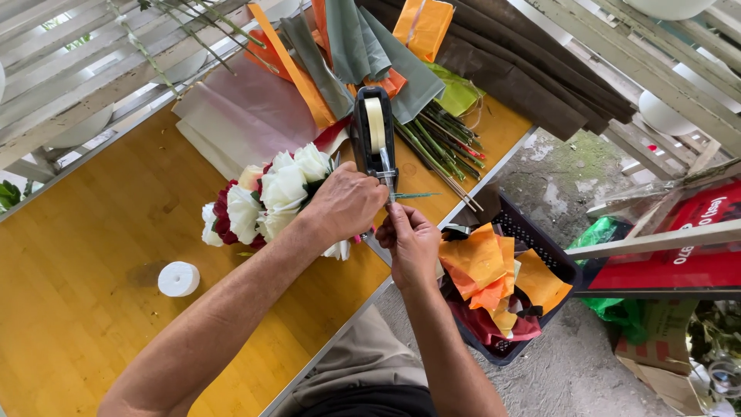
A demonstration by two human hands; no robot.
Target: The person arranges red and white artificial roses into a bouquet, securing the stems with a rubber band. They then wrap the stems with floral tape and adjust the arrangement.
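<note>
Tape from the black desktop dispenser with its pale roll [374, 131] at twelve o'clock: our right hand [411, 243] pinches the strip; our left hand [347, 202] is closed around the white-and-red rose bouquet [266, 197] at nine. We should pull taut and tear across the blade.

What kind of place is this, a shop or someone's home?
Probably a florist's work spot, partly outdoors. A bouquet of white and red flowers lies on the wooden table, with wrapping paper, cut stems and a tape dispenser.
</note>
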